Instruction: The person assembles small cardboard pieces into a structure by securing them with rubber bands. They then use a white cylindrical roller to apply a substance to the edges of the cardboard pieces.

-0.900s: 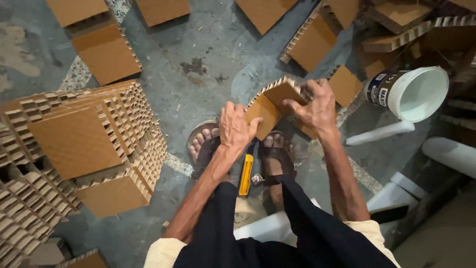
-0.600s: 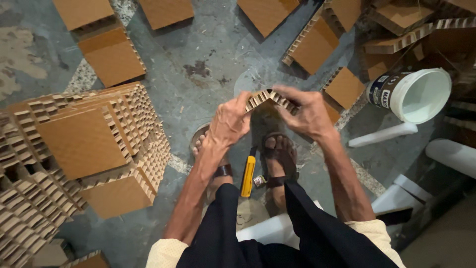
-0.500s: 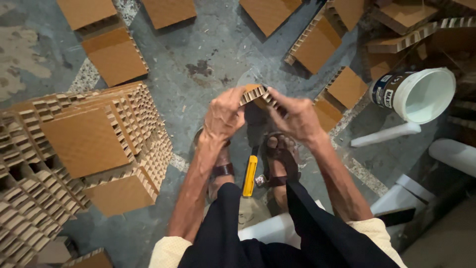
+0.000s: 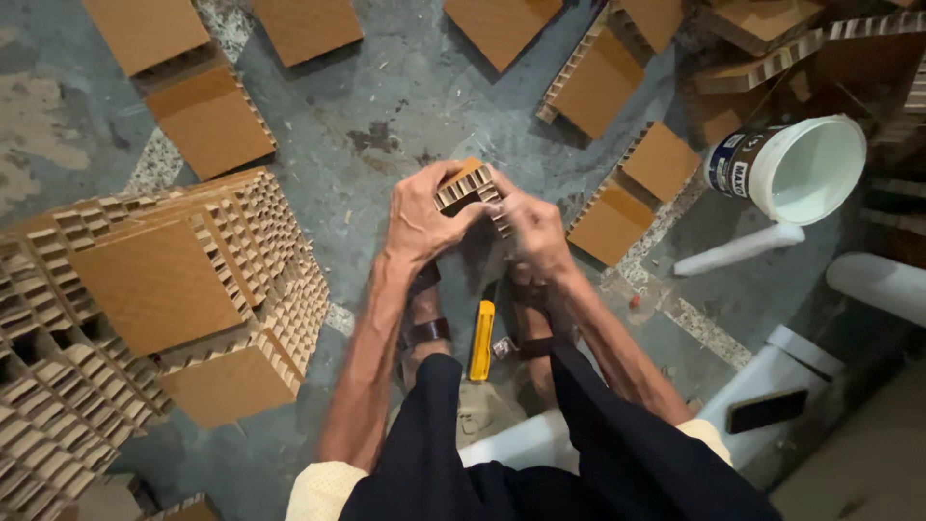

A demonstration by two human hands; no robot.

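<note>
Two hands clamp one honeycomb piece

Both sets of fingers are closed on a small honeycomb cardboard piece, held above the floor. Left hand wraps its left end; right hand pinches its right edge. Near, below them, a yellow utility knife lies between sandalled feet. Stacked honeycomb panels sit left; a white bucket lies far right.

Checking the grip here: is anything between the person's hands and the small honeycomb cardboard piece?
Nothing visible is. The left hand and right hand both close directly on the small brown honeycomb cardboard piece, held above the grey concrete floor. The yellow utility knife lies lower, between the feet, apart from the hands.
</note>
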